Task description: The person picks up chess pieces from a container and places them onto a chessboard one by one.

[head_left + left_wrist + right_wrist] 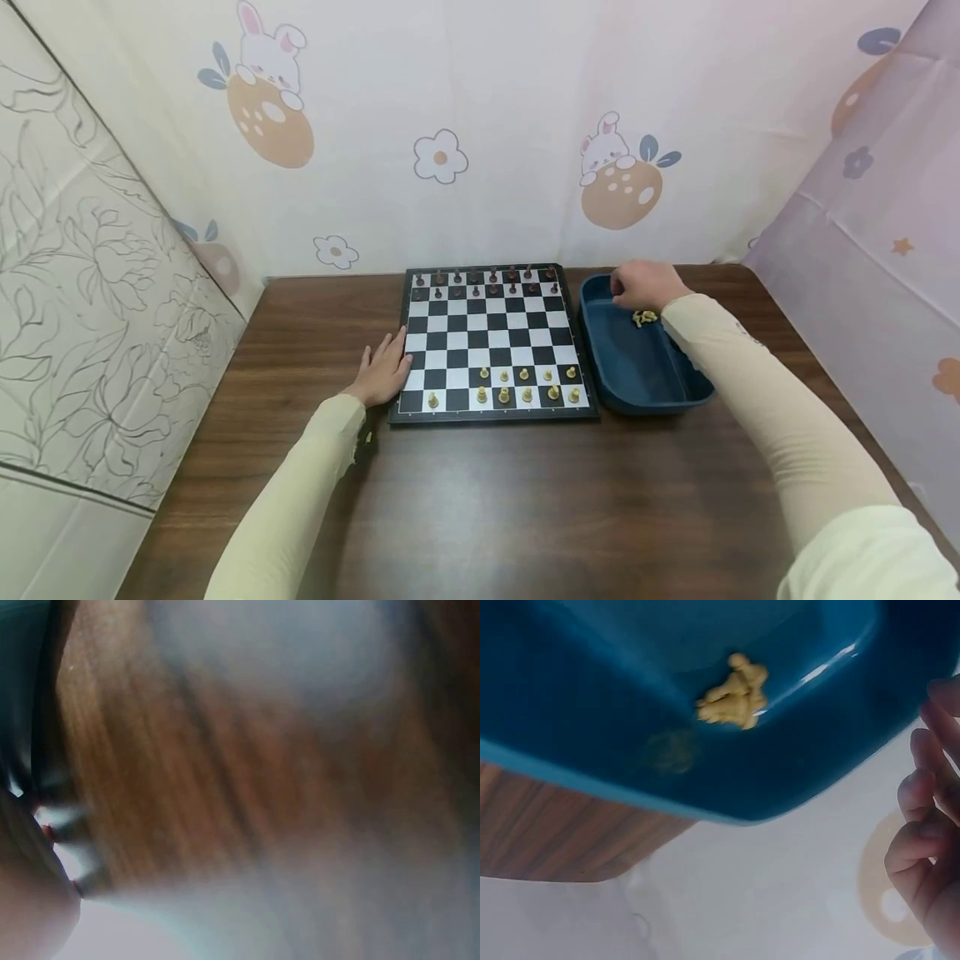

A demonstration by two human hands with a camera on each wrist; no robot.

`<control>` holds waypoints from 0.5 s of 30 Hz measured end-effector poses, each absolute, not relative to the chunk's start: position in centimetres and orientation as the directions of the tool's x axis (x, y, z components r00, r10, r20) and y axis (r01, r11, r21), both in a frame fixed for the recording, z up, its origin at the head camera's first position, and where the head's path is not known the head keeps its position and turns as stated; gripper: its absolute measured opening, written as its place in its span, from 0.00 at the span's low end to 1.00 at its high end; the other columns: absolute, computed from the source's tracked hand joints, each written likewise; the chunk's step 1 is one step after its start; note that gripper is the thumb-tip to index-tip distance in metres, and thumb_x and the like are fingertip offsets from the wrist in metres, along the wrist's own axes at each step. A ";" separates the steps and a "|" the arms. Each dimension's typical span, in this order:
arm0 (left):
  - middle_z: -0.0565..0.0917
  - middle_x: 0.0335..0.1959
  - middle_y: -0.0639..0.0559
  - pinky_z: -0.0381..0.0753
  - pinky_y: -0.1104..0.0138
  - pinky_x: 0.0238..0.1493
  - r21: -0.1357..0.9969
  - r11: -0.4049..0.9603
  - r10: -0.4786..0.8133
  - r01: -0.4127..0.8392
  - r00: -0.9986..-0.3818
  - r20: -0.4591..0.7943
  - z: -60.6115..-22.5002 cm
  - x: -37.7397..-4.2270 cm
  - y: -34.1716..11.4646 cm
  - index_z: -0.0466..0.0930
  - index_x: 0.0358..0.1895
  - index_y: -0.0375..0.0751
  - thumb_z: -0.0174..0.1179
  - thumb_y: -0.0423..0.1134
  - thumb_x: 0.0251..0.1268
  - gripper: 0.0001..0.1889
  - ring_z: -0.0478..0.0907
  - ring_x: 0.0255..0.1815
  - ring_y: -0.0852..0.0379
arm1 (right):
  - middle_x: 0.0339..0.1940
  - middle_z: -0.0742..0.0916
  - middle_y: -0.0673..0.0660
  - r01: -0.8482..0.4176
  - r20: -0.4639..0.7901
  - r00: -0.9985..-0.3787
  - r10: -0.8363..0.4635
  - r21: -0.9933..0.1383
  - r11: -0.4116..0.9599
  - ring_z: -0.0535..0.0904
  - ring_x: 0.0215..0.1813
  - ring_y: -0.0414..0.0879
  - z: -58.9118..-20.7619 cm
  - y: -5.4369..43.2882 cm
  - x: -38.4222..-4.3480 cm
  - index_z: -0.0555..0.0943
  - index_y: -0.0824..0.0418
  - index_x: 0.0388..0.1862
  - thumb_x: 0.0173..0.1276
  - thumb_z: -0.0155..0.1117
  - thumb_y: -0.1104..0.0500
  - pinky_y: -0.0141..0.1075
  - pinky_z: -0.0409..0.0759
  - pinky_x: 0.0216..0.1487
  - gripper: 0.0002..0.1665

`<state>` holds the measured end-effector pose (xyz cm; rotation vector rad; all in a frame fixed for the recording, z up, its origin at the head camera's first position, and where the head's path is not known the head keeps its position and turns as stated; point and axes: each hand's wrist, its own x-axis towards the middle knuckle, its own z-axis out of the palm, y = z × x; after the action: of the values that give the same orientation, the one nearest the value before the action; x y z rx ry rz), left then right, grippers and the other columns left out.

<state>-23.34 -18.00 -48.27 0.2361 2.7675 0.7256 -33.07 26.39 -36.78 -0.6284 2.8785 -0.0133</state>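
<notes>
My left hand (382, 368) rests on the table against the left edge of a black-and-white chessboard (457, 341), its fingers straight. Over the far part of a blue tray (637, 407) is my right hand (647, 285), its fingers bent. Several pale yellow chess pieces (735, 694) lie in a small heap inside the tray, nearer me than that hand. No piece shows among the right fingers (915, 795) in the right wrist view, but I cannot tell whether one is hidden in them. Several yellow chess pieces (504, 395) stand on the board's near two rows, toward the right.
Dark reddish chess pieces (473, 276) fill the board's two far rows. A brown wooden table (480, 500) lies under everything. Behind it hangs a pale curtain (510, 108) printed with rabbits and flowers. A white patterned panel (82, 250) stands at the left.
</notes>
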 end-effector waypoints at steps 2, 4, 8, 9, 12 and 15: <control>0.49 0.76 0.42 0.29 0.44 0.69 0.497 0.863 0.225 0.091 -0.950 -0.216 -48.1 -23.4 -18.0 0.36 0.77 0.39 0.32 0.47 0.77 0.32 0.38 0.76 0.44 | 0.24 0.82 0.53 -0.399 -0.202 -0.893 -0.401 -0.052 0.915 0.75 0.25 0.47 -36.8 26.9 -32.9 0.83 0.60 0.27 0.60 0.66 0.59 0.44 0.75 0.27 0.05; 0.49 0.76 0.42 0.29 0.44 0.69 0.495 0.864 0.226 0.094 -0.950 -0.214 -48.0 -23.4 -18.1 0.36 0.77 0.39 0.32 0.47 0.77 0.32 0.38 0.76 0.44 | 0.20 0.80 0.52 -0.391 -0.222 -0.895 -0.387 -0.027 0.920 0.74 0.23 0.47 -37.0 27.4 -32.8 0.82 0.59 0.23 0.60 0.65 0.60 0.43 0.74 0.25 0.07; 0.49 0.76 0.42 0.29 0.44 0.69 0.494 0.864 0.227 0.096 -0.950 -0.213 -48.0 -23.5 -18.1 0.36 0.77 0.39 0.32 0.47 0.77 0.32 0.38 0.76 0.44 | 0.16 0.78 0.52 -0.383 -0.263 -0.895 -0.359 0.046 0.922 0.72 0.19 0.46 -38.2 28.1 -32.4 0.79 0.59 0.20 0.60 0.65 0.62 0.42 0.72 0.21 0.10; 0.49 0.76 0.42 0.28 0.44 0.69 0.494 0.864 0.227 0.096 -0.950 -0.214 -48.1 -23.5 -18.1 0.36 0.77 0.39 0.32 0.47 0.77 0.32 0.38 0.76 0.44 | 0.16 0.77 0.53 -0.377 -0.269 -0.898 -0.348 0.061 0.924 0.72 0.19 0.46 -38.6 28.2 -32.3 0.78 0.60 0.21 0.61 0.64 0.63 0.42 0.72 0.21 0.09; 0.49 0.76 0.43 0.29 0.44 0.69 0.490 0.867 0.226 0.096 -0.950 -0.214 -48.3 -23.5 -18.1 0.35 0.77 0.39 0.32 0.47 0.77 0.32 0.38 0.76 0.45 | 0.17 0.78 0.54 -0.352 -0.270 -0.908 -0.320 0.081 0.932 0.72 0.20 0.48 -39.6 28.3 -31.8 0.79 0.62 0.24 0.62 0.60 0.66 0.42 0.73 0.22 0.07; 0.49 0.76 0.43 0.29 0.44 0.69 0.486 0.868 0.228 0.100 -0.950 -0.213 -48.6 -23.5 -18.0 0.36 0.77 0.39 0.32 0.47 0.77 0.32 0.38 0.76 0.44 | 0.17 0.78 0.56 -0.312 -0.265 -0.923 -0.279 0.090 0.946 0.73 0.21 0.49 -40.6 28.3 -31.4 0.79 0.64 0.25 0.64 0.56 0.68 0.44 0.75 0.23 0.09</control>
<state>-23.51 -18.02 -48.63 0.2481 2.7771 0.7013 -31.40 28.32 -40.59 -0.4396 2.8499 0.1903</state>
